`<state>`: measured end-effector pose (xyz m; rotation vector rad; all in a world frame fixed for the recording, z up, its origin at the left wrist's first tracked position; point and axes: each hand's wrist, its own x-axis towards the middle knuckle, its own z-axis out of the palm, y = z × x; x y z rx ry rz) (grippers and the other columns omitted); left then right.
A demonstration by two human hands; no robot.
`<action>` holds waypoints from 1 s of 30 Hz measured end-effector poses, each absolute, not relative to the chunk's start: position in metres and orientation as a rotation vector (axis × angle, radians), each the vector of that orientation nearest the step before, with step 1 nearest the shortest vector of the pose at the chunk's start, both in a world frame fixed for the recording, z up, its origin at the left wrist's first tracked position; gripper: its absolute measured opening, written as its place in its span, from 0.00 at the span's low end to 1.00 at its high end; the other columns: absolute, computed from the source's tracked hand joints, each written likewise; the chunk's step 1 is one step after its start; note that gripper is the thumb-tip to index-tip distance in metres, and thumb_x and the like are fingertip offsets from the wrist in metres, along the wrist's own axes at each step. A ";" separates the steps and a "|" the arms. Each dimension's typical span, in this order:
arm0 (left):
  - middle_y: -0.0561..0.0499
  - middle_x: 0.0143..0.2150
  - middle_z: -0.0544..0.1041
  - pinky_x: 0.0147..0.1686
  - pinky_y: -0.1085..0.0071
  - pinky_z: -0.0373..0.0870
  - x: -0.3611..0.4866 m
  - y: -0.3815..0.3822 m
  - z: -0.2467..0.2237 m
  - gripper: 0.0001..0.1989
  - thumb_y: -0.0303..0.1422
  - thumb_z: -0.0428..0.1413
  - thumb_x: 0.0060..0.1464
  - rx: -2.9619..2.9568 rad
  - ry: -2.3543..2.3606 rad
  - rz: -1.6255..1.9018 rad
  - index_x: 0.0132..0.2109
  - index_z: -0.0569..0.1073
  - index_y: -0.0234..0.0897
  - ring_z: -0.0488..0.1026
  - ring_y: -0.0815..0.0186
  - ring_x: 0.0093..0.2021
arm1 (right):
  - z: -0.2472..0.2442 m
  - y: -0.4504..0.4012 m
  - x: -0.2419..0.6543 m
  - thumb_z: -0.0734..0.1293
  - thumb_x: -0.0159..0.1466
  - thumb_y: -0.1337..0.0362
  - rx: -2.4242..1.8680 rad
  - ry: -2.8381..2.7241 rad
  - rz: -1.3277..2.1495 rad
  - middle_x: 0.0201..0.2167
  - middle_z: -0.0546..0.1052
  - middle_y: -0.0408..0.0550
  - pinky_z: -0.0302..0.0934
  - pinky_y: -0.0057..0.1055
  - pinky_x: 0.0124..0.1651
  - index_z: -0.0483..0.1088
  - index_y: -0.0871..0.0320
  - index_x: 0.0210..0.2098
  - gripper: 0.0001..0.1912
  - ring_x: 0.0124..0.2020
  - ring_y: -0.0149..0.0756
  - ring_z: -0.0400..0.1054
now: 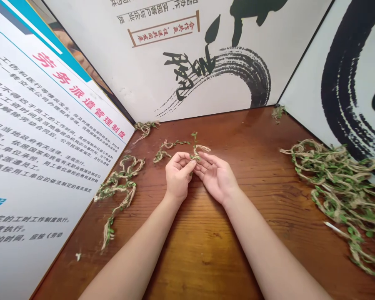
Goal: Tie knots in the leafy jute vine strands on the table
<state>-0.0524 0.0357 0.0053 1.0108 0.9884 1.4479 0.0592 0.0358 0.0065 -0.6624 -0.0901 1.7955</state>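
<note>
Over the middle of the wooden table, my left hand [178,173] pinches a piece of leafy twine [195,157] between thumb and fingers. Its green leaves and a tan loose end stick up past the fingertips. Palm up, my right hand [217,177] lies close beside it with the fingers stretched toward the twine. Those fingertips are at the twine's lower part, and whether they grip it is hard to make out. Just beyond my left hand, another short length of leafy twine [170,146] rests on the table.
A large tangled heap of leafy twine [340,187] covers the table's right side, with a thin white stick [334,228] at its edge. A looped bundle [121,183] lies left; smaller clumps [145,128] sit at the back. Printed panels [206,91] wall in the table [203,254].
</note>
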 end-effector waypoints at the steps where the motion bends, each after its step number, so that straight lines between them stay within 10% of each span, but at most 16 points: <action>1: 0.56 0.22 0.75 0.15 0.79 0.51 -0.052 0.036 0.006 0.13 0.31 0.67 0.43 1.003 0.983 1.449 0.34 0.71 0.37 0.58 0.77 0.14 | 0.005 0.036 0.058 0.72 0.56 0.68 -0.675 -0.136 1.796 0.32 0.81 0.48 0.68 0.30 0.41 0.76 0.60 0.31 0.03 0.33 0.32 0.73; 15: 0.55 0.23 0.75 0.18 0.79 0.57 -0.050 0.037 0.003 0.15 0.32 0.69 0.44 1.025 1.023 1.392 0.40 0.76 0.36 0.67 0.73 0.20 | 0.005 0.033 0.056 0.84 0.43 0.61 -0.639 -0.309 1.652 0.30 0.77 0.41 0.65 0.27 0.35 0.77 0.58 0.29 0.18 0.30 0.27 0.68; 30: 0.52 0.25 0.78 0.16 0.78 0.53 -0.050 0.034 0.004 0.11 0.35 0.69 0.45 1.091 1.009 1.376 0.35 0.77 0.36 0.63 0.75 0.18 | 0.005 0.033 0.056 0.80 0.52 0.60 -0.660 -0.353 1.565 0.28 0.76 0.41 0.63 0.28 0.32 0.73 0.56 0.30 0.14 0.28 0.29 0.67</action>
